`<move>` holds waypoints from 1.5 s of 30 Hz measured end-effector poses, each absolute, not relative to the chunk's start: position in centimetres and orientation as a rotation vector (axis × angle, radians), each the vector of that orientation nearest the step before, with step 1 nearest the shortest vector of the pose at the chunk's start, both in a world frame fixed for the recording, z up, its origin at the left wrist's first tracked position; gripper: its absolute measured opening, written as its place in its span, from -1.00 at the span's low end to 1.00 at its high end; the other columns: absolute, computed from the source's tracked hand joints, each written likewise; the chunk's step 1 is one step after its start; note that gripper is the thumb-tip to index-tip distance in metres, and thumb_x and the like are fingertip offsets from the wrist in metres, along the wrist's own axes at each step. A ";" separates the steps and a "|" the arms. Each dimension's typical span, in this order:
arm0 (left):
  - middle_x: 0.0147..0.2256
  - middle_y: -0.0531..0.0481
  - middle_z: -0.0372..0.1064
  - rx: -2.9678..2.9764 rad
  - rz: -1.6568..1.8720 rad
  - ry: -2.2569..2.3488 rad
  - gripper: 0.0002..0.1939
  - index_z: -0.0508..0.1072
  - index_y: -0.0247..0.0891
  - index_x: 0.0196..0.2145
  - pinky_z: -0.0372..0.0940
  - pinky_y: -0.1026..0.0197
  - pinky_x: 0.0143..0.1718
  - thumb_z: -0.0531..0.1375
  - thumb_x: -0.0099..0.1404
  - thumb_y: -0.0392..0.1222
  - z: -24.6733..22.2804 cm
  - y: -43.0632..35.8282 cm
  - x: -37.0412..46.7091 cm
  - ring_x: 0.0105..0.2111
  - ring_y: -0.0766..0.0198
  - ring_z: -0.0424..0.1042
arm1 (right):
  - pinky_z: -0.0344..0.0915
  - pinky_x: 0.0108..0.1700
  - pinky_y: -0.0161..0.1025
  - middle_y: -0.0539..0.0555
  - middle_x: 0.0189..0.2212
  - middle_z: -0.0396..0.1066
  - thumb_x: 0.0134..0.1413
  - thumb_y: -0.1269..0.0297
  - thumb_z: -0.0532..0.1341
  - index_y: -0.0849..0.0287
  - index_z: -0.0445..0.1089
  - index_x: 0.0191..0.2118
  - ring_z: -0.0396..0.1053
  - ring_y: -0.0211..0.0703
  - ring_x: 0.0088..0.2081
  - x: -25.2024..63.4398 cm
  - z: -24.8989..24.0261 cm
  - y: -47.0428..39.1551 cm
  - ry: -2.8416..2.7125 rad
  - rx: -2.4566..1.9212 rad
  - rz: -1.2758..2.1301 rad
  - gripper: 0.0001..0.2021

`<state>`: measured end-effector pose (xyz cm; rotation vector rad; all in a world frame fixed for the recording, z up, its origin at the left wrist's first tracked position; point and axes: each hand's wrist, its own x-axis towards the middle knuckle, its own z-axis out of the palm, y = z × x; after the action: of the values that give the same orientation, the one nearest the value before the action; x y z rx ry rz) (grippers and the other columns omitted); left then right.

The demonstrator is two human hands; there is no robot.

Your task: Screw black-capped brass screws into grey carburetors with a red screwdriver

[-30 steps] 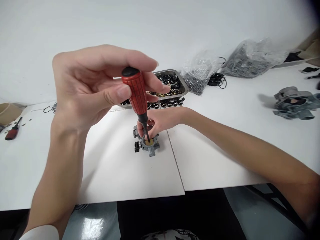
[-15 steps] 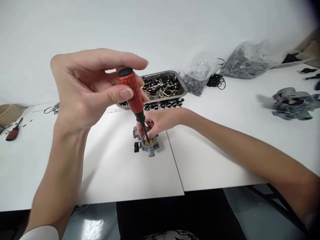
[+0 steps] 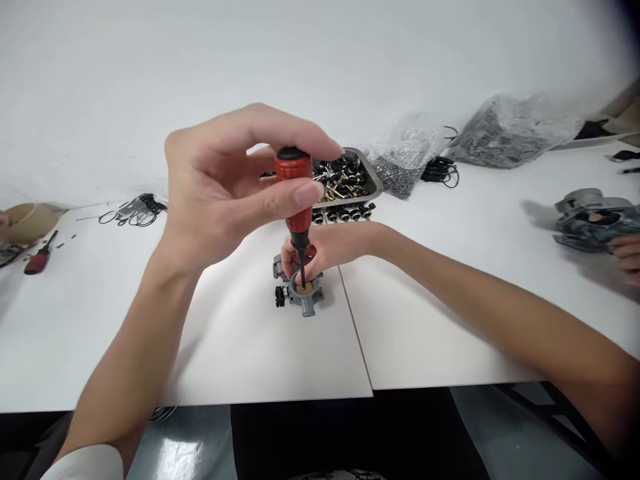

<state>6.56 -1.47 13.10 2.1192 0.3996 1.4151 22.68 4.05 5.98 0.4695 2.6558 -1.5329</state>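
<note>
left fingers (image 3: 295, 131) around screwdriver (image 3: 299, 222), metal part (image 3: 307, 303) below

Grooved, hard-looking plastic is seen on the held screwdriver (image 3: 299, 221). The machine part (image 3: 308, 304) under it is made of dull metal, the tray (image 3: 373, 185) of shiny metal, the big bag (image 3: 505, 137) of crinkly, see-through plastic.

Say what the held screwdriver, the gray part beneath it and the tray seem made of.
Screwdriver: red handle probably plastic or rubber, by its soft sheen; shaft likely metal, being thin and dark.
Gray part: likely cast metal, judging by its dull, matte surface.
Tray: probably steel, going by its silvery rim.
</note>
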 end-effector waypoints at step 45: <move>-0.35 0.01 0.41 1.959 1.279 0.499 -0.68 0.59 -0.17 -0.15 0.52 0.22 -0.44 0.39 0.10 -0.33 13.6 -2.6 5.7 -0.45 0.26 0.51 | 0.22 -0.22 -0.33 0.04 -0.24 0.34 0.06 0.27 0.29 0.22 0.43 -0.20 0.25 -0.29 -0.28 22.6 6.5 3.7 2.584 0.519 -1.587 -0.81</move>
<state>5.69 -2.57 13.62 1.9590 0.4990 1.2791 22.63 3.73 6.50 0.5188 2.5841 -1.5874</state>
